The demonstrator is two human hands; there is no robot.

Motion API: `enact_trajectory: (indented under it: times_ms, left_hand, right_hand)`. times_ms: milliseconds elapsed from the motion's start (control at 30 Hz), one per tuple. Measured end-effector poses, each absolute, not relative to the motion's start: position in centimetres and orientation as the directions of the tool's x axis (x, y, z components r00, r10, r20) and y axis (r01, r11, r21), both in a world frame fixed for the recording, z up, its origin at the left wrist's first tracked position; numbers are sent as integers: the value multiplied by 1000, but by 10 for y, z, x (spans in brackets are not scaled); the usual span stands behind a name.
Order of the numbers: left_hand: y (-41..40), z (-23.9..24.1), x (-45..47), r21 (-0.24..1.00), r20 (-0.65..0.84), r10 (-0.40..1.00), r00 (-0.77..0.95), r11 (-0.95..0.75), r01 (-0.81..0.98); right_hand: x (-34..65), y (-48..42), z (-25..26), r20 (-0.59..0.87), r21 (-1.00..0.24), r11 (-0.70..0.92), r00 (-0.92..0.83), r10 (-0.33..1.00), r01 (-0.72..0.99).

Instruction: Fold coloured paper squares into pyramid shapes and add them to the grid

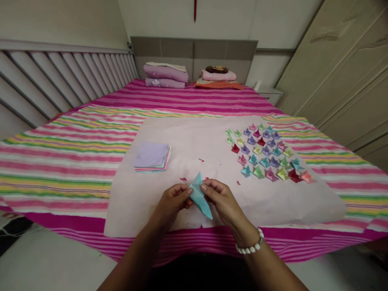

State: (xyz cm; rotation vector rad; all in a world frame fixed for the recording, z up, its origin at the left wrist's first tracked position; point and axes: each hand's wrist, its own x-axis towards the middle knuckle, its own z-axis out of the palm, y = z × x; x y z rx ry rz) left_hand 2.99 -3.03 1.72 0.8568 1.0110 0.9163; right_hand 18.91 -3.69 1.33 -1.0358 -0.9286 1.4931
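Observation:
A light blue folded paper (199,197) is held between my two hands above the front part of a large pale sheet (194,133). My left hand (174,201) pinches its left edge between thumb and fingers. On the opposite side, my right hand (220,198) grips the paper with the thumb on top. The piece is long and pointed at both ends, tilted toward me at its lower tip. Some of my fingers are hidden behind it. Small red paper scraps (183,179) lie just beyond my hands.
A stack of coloured square paper (151,157) sits on the sheet's left. Several small folded paper boats (266,150) stand in rows at the right. Under the sheet is a striped bedspread (69,169). Folded bedding (165,74) rests by the headboard (194,52); a railing (69,76) runs along the left.

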Motion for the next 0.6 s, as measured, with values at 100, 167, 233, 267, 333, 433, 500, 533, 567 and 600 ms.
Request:
enact_trajectory:
  times_ms: [100,167,233,267,333,433,500,533,567,600]
  left_hand:
    - [-30,17,30,899,-311,915,258,371,-232]
    - [-31,17,30,897,-314,914,255,374,-237]
    - [-31,17,30,896,-317,915,249,376,-239]
    - [-30,18,30,896,-319,915,246,376,-237]
    - [-30,18,31,900,-319,918,235,371,-229]
    - [-29,18,36,925,-290,937,193,326,-195]
    - [-30,18,40,953,-251,959,132,269,-138]
    - [-31,19,43,967,-225,969,97,235,-103]
    - [-32,19,45,977,-197,978,66,201,-65]
    - [-33,19,47,985,-170,984,46,171,-29]
  right_hand:
    - [190,-37,13,-119,-938,-145,-99,988,-316]
    - [191,-37,13,-100,-944,-129,-108,989,-303]
    - [191,-37,13,-84,-953,-112,-112,990,-280]
    - [191,-36,13,-75,-958,-104,-115,990,-268]
    - [191,-36,13,-53,-965,-82,-121,991,-250]
    - [188,-35,11,-4,-977,-22,-85,996,-212]
    - [185,-35,9,35,-990,31,-22,999,-141]
    - [183,-35,8,56,-994,57,8,998,-91]
    - [182,-35,6,80,-996,81,33,996,-35]
    - [180,-35,6,105,-994,104,52,993,23]
